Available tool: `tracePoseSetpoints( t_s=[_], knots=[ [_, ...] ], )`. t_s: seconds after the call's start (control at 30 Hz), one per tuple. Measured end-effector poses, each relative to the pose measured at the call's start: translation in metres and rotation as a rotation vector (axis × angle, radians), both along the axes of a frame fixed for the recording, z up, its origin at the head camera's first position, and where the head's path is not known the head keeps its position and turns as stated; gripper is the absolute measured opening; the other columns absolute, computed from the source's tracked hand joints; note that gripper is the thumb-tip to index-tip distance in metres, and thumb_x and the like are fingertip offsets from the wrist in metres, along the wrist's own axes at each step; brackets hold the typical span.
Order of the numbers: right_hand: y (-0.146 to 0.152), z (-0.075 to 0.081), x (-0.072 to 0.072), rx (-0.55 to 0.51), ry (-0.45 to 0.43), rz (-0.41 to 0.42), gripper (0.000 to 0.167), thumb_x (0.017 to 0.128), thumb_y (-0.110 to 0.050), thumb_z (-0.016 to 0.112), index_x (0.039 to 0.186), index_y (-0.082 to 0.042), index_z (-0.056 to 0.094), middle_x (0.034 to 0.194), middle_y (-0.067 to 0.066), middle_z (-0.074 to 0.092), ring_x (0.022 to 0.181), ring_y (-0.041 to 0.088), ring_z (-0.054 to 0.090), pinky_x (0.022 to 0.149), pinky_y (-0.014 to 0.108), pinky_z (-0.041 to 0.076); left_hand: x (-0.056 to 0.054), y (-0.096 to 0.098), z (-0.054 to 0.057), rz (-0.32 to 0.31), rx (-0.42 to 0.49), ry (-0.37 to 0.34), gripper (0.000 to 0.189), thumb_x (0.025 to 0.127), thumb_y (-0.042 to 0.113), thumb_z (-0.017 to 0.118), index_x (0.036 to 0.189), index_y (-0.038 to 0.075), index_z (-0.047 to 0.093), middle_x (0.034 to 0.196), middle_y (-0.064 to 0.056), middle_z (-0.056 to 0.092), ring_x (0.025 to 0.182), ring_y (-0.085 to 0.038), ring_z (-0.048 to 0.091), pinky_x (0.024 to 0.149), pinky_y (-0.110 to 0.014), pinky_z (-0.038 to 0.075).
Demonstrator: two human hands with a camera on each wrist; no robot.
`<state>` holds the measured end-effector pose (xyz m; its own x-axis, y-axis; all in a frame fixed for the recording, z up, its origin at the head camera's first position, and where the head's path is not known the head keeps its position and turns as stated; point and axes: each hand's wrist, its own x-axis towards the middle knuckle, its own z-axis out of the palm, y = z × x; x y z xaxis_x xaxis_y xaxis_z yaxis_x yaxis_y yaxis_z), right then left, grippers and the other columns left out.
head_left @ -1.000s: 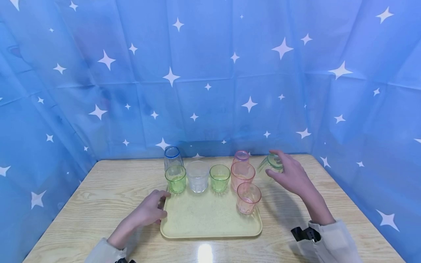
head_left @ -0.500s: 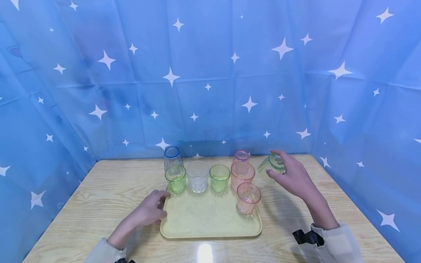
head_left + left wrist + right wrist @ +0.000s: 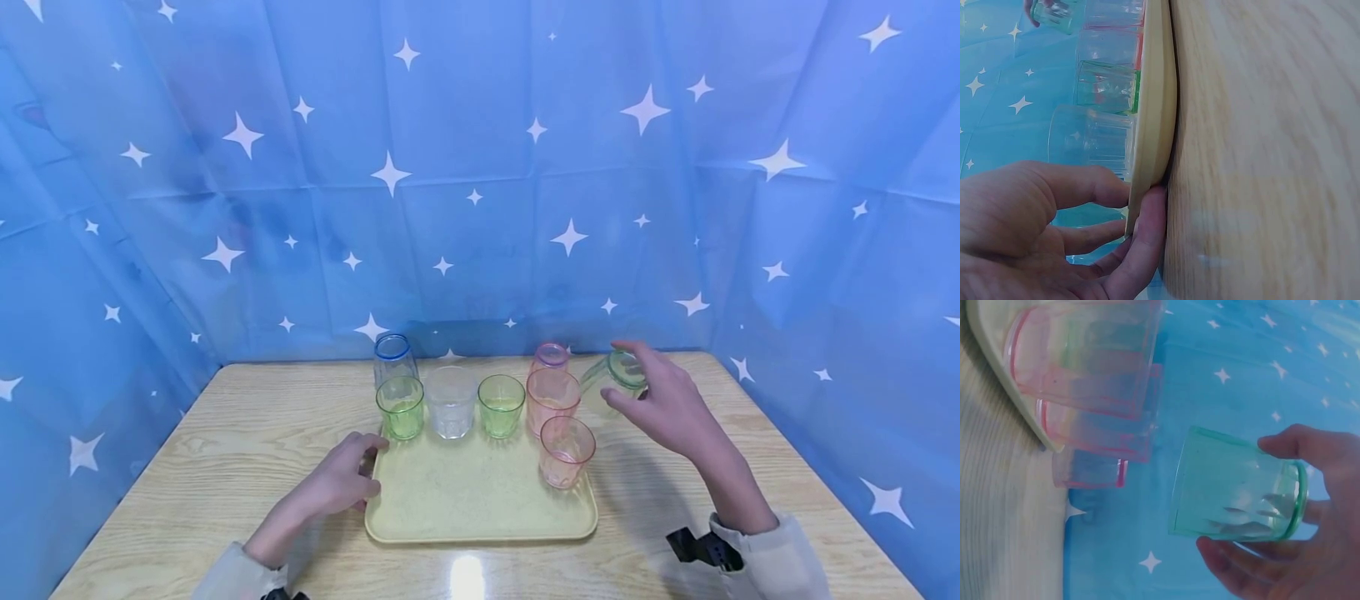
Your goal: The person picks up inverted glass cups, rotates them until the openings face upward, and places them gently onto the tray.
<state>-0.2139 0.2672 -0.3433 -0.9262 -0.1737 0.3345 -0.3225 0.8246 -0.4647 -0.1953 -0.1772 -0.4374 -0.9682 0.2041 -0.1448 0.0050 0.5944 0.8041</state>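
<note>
My left hand (image 3: 337, 479) pinches the left rim of a pale yellow tray (image 3: 480, 504); in the left wrist view the thumb lies on the rim, with a finger underneath. My right hand (image 3: 667, 408) holds a green-tinted drinking glass (image 3: 1235, 487) upside down and tilted, its thick base near the palm. It hangs above the table, right of the tray. On the tray stand a green glass (image 3: 401, 408) at the back left, a clear glass (image 3: 452, 408), another green glass (image 3: 501, 408), a pink glass (image 3: 553, 396) and a second pink glass (image 3: 566, 454) in front.
Behind the tray's back row stand an upside-down blue-rimmed glass (image 3: 394, 358) on the left and a smaller pink glass (image 3: 551, 357) on the right. A blue star-patterned curtain (image 3: 480, 217) borders the wooden table (image 3: 270, 408) at the back and sides.
The right hand and its green glass shift only slightly, the glass tilting a little more to the left. The left hand, tray and standing glasses stay where they were.
</note>
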Motion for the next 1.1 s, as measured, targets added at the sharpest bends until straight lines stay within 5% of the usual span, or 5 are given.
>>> tracePoseSetpoints(
  t_s=[0.27, 0.5, 0.73, 1.1],
  knots=[
    [-0.007, 0.002, 0.002, -0.038, 0.06, 0.017, 0.064, 0.094, -0.027, 0.074, 0.149, -0.008, 0.047, 0.128, 0.021, 0.065, 0.083, 0.024, 0.067, 0.068, 0.031, 0.056, -0.001, 0.0, 0.0, 0.001, -0.007, 0.0, 0.067, 0.076, -0.012, 0.067, 0.141, -0.004, 0.053, 0.13, -0.024, 0.051, 0.079, -0.023, 0.057, 0.055, -0.031, 0.061],
    [-0.015, 0.0, 0.003, -0.071, 0.059, 0.058, 0.064, 0.095, -0.026, 0.073, 0.15, -0.01, 0.045, 0.118, 0.017, 0.066, 0.094, 0.027, 0.067, 0.071, 0.03, 0.058, -0.001, 0.0, -0.001, 0.001, -0.011, 0.005, 0.067, 0.076, -0.012, 0.067, 0.141, -0.005, 0.054, 0.129, -0.023, 0.051, 0.079, -0.023, 0.057, 0.054, -0.031, 0.06],
    [-0.022, -0.003, 0.003, -0.138, 0.032, 0.096, 0.06, 0.094, -0.025, 0.076, 0.146, -0.014, 0.049, 0.095, 0.008, 0.064, 0.08, 0.017, 0.062, 0.068, 0.026, 0.059, -0.001, 0.0, -0.001, 0.001, 0.003, 0.008, 0.067, 0.075, -0.012, 0.067, 0.141, -0.005, 0.054, 0.127, -0.023, 0.051, 0.081, -0.024, 0.057, 0.054, -0.031, 0.061],
    [-0.03, -0.009, 0.002, -0.236, -0.024, 0.159, 0.055, 0.095, -0.025, 0.076, 0.142, -0.017, 0.049, 0.101, 0.008, 0.061, 0.088, 0.019, 0.06, 0.079, 0.032, 0.063, -0.001, -0.001, -0.003, 0.006, 0.017, 0.006, 0.068, 0.074, -0.013, 0.067, 0.14, -0.005, 0.054, 0.126, -0.023, 0.051, 0.086, -0.024, 0.058, 0.055, -0.032, 0.061]
  ],
)
